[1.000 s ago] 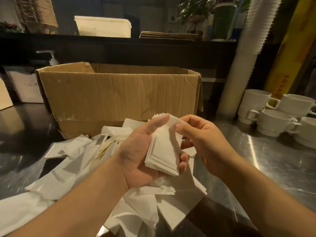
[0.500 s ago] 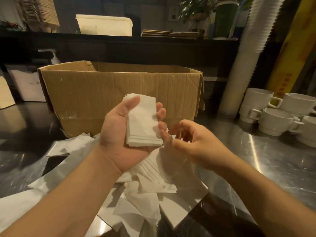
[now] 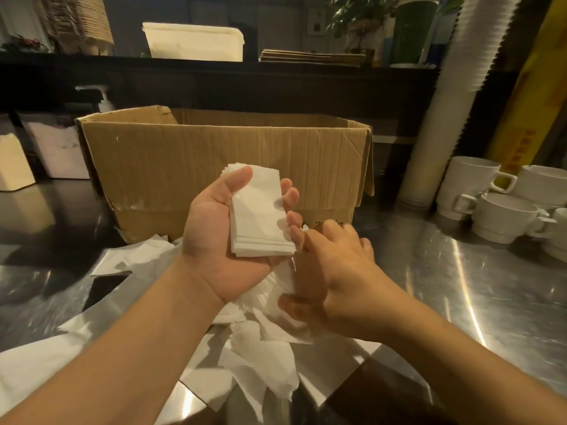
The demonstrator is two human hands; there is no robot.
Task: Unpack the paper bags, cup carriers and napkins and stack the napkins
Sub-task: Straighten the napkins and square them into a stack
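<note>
1. Left hand grips the neat stack of folded white paper napkins, long axis upright, thumb across the top.
2. Right hand, nearer, reaches down into the loose white napkins directly below on the steel counter; whether it has one pinched cannot be told.

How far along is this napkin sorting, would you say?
Partly done. The left hand holds a small neat stack of napkins, so stacking has begun. The right hand reaches down to the loose napkins scattered on the counter. That heap remains. The cardboard box hides its contents.
</note>
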